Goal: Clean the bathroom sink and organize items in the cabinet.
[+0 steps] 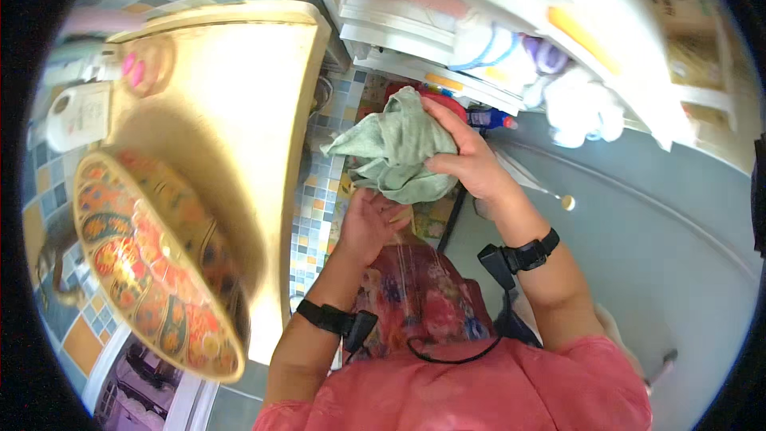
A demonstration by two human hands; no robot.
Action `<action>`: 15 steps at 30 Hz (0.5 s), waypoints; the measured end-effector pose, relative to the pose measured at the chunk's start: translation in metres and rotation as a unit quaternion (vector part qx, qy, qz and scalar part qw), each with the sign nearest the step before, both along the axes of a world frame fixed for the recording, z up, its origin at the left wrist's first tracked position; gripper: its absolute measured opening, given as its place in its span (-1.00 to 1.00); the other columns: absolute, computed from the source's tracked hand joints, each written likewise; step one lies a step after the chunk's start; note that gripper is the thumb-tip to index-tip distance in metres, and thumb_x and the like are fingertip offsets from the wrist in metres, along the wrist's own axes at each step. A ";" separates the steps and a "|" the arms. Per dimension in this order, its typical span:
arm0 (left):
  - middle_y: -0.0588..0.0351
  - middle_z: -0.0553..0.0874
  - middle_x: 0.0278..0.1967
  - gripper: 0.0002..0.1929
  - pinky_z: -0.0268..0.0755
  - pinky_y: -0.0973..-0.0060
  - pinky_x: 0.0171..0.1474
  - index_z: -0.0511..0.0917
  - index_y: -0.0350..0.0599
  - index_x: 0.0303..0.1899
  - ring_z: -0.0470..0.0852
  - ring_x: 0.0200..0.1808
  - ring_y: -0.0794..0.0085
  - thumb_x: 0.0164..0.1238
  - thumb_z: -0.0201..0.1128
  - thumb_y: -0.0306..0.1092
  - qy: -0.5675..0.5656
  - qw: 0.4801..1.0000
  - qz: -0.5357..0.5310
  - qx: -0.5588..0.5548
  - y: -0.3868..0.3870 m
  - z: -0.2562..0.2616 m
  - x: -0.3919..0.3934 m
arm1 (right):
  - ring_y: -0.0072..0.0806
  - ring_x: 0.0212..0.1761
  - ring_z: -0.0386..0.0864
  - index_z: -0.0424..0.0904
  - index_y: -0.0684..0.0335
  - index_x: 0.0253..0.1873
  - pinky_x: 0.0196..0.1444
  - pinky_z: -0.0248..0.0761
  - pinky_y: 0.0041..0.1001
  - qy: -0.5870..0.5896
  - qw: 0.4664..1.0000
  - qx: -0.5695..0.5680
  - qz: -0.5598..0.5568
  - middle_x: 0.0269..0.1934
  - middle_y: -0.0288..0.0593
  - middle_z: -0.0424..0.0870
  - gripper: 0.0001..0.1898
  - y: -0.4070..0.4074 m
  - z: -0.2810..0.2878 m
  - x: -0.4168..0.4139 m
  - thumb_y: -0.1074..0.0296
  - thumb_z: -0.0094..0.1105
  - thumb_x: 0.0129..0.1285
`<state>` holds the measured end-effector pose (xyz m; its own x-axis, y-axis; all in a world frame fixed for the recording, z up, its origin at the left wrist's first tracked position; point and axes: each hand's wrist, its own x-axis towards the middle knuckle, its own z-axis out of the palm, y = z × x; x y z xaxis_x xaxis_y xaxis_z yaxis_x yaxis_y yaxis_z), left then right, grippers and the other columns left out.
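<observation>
A crumpled pale green cloth (413, 149) is bunched up in front of my body. My right hand (470, 158) grips its right side, thumb towards me and fingers wrapped around the far side. Just below the cloth, my left hand (372, 221) has its palm turned up and its fingers loosely apart. Its fingertips reach the lower edge of the cloth; I cannot tell whether they touch it. Behind the cloth, a red item (446, 105) is partly hidden.
To the left, a patterned vessel basin (161, 275) stands on a glossy cream counter (263, 131), with a white bottle (81, 117) at the wall. Open white shelves (413, 42) hold folded textiles at the far side. A blue bottle (488, 118) lies below them. Mosaic tiles (317, 191) line the counter's base.
</observation>
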<state>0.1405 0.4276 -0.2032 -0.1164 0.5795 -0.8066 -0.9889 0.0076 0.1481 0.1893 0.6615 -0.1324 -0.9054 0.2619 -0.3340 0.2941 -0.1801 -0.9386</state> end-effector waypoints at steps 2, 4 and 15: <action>0.10 0.54 0.33 -0.38 0.37 -0.11 0.31 0.38 0.07 0.36 0.51 0.36 0.08 0.55 -0.14 0.30 -0.012 0.997 0.036 0.066 -0.023 0.053 0.001 | -0.45 0.49 0.31 0.22 0.29 0.56 0.51 0.12 -0.45 0.024 0.996 -0.080 -0.010 0.46 -0.16 0.39 -0.12 -0.012 0.047 0.017 0.62 0.24 0.02; 0.09 0.51 0.37 -0.35 0.36 -0.11 0.33 0.36 0.07 0.40 0.49 0.38 0.06 0.55 -0.15 0.31 -0.007 0.991 0.067 0.118 -0.026 0.138 -0.010 | -0.46 0.46 0.33 0.23 0.30 0.55 0.50 0.14 -0.45 0.032 0.988 -0.148 0.012 0.43 -0.18 0.42 -0.12 -0.025 0.110 0.021 0.63 0.24 0.02; 0.08 0.61 0.29 -0.56 0.50 0.05 0.30 0.47 -0.02 0.33 0.60 0.30 0.21 0.52 0.21 -0.17 0.141 0.960 0.204 0.131 -0.182 0.293 0.015 | -0.48 0.40 0.39 0.18 0.31 0.57 0.45 0.23 -0.43 0.080 0.963 -0.095 0.237 0.40 -0.20 0.45 -0.15 -0.141 0.240 0.002 0.56 0.36 0.17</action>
